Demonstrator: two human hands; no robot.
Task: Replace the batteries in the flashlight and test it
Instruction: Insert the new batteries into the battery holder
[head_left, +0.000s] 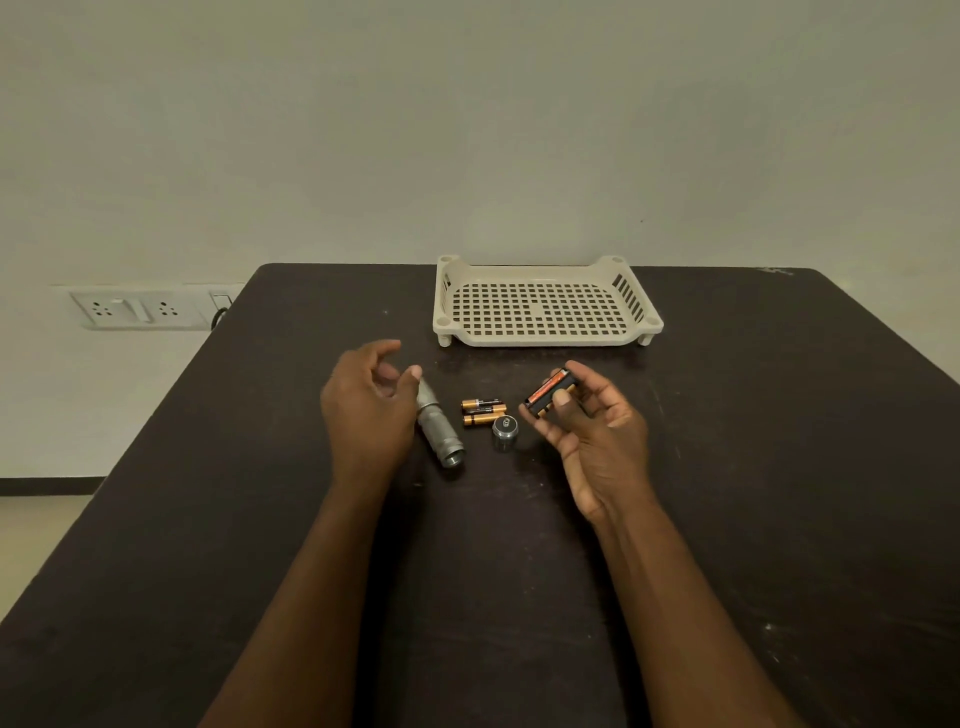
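- Silver metal flashlight body (439, 428) lies on the dark desk (779, 467), its open end toward the camera, its head partly hidden behind the left hand.
- Left hand (366, 402) hovers over the flashlight's head end, fingers loosely curled, gripping nothing; whether the thumb tip touches the flashlight cannot be told.
- Right hand (587, 421) is raised palm-up and pinches a black battery holder (549, 393) with orange-marked cells between thumb and fingers.
- Two loose AAA batteries (484, 412), copper and black, lie side by side on the desk just right of the flashlight, between the two hands.
- Round metal tail cap (504, 431) stands on the desk just beside the batteries, near the right hand's fingers, with a small spring or stud on top.
- Cream perforated plastic tray (545, 340) sits farther back, well apart from the hands, on short feet.
- Wall sockets (137, 310) on the pale wall to the left of the desk.
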